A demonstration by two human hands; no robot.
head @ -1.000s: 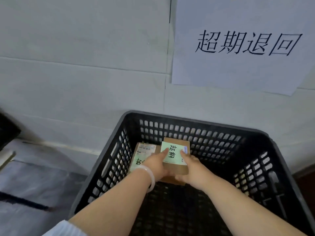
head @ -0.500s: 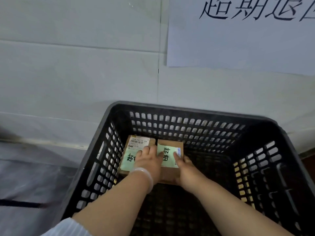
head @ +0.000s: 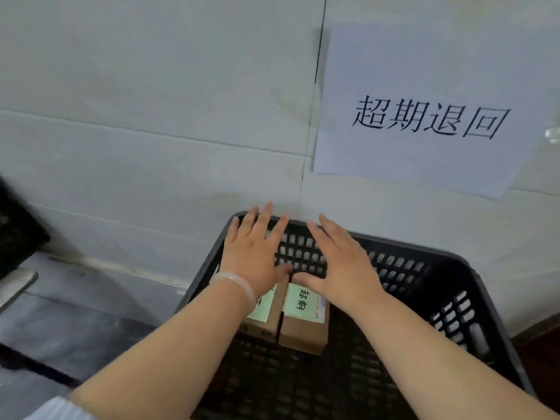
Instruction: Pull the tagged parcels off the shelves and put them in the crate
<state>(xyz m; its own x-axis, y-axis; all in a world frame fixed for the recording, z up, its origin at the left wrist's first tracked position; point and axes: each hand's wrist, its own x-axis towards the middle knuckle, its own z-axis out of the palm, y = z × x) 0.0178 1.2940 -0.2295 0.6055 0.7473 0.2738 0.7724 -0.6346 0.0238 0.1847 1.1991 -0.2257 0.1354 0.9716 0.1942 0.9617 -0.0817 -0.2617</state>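
Two small cardboard parcels with pale green tags lie side by side on the floor of the black plastic crate [head: 439,262]. The right parcel [head: 304,322] shows its tag fully. The left parcel [head: 263,316] is partly hidden by my left wrist. My left hand [head: 253,253] and my right hand [head: 342,262] hover above the parcels with fingers spread, holding nothing. A pale bangle is on my left wrist.
The crate stands against a white tiled wall. A white paper sign [head: 424,116] with black characters hangs on the wall above it. A dark object [head: 15,231] sits at the left edge. The grey floor [head: 75,328] lies left of the crate.
Both hands have let go of the right parcel and lifted up out of the crate with fingers spread. The parcel now rests beside the other one.
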